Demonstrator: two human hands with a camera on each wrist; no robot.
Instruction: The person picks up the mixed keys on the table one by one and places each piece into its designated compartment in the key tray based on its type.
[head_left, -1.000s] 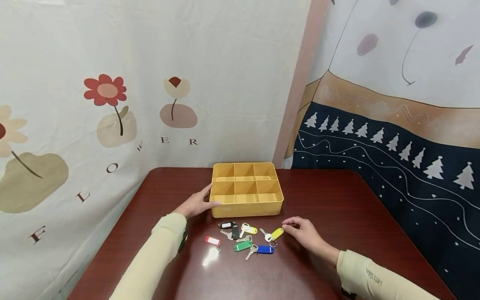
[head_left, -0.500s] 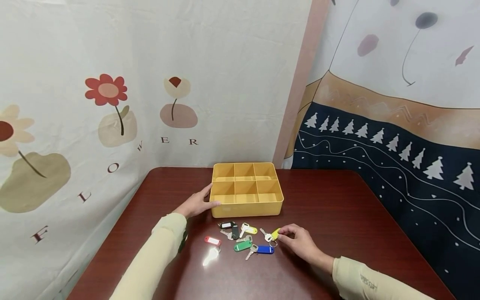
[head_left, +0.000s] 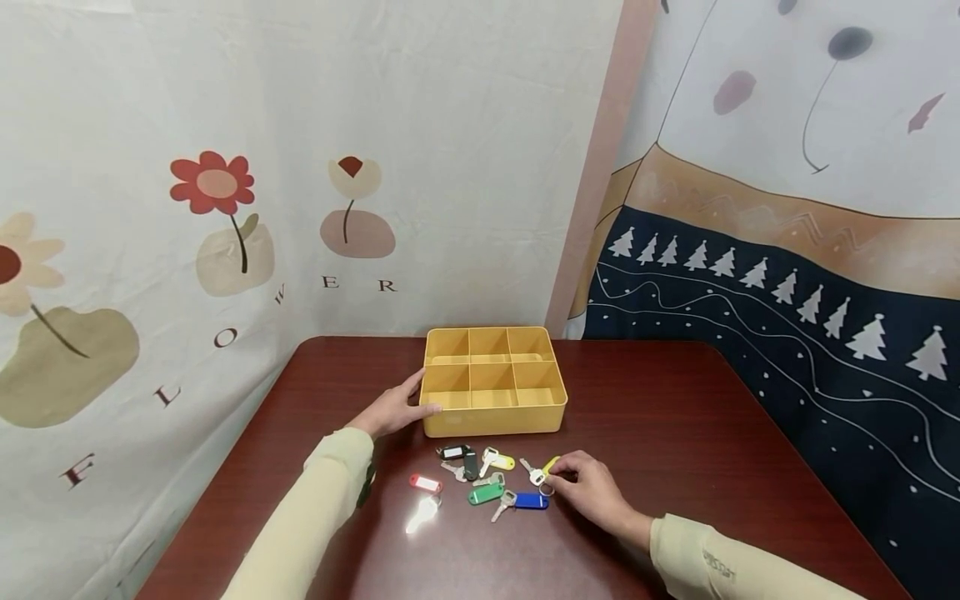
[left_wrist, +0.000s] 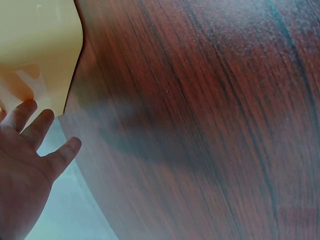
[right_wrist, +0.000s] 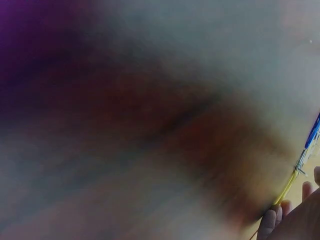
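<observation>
A yellow six-compartment box (head_left: 493, 422) stands at the back of the table. My left hand (head_left: 390, 410) rests against its front left corner, its fingers straight and spread in the left wrist view. My right hand (head_left: 596, 493) pinches a yellow key tag (head_left: 552, 463) between thumb and fingers; its key (head_left: 536, 476) lies to the left. That yellow tag (right_wrist: 286, 189) also shows at the fingertips in the right wrist view, partly covered. Nearby lie keys with a blue tag (head_left: 531, 501), a green tag (head_left: 486, 493), another yellow tag (head_left: 502, 462), a red tag (head_left: 426, 483) and black tags (head_left: 453, 452).
The dark red wooden table (head_left: 645, 400) extends on both sides of the box. A printed cloth (head_left: 480, 167) hangs behind it, and a dark tree-patterned cloth (head_left: 750, 333) hangs on the right. Glare covers the red tag's key (head_left: 422, 515).
My right hand has moved left onto the yellow key tag and now covers part of it. The left hand and the box have stayed in place.
</observation>
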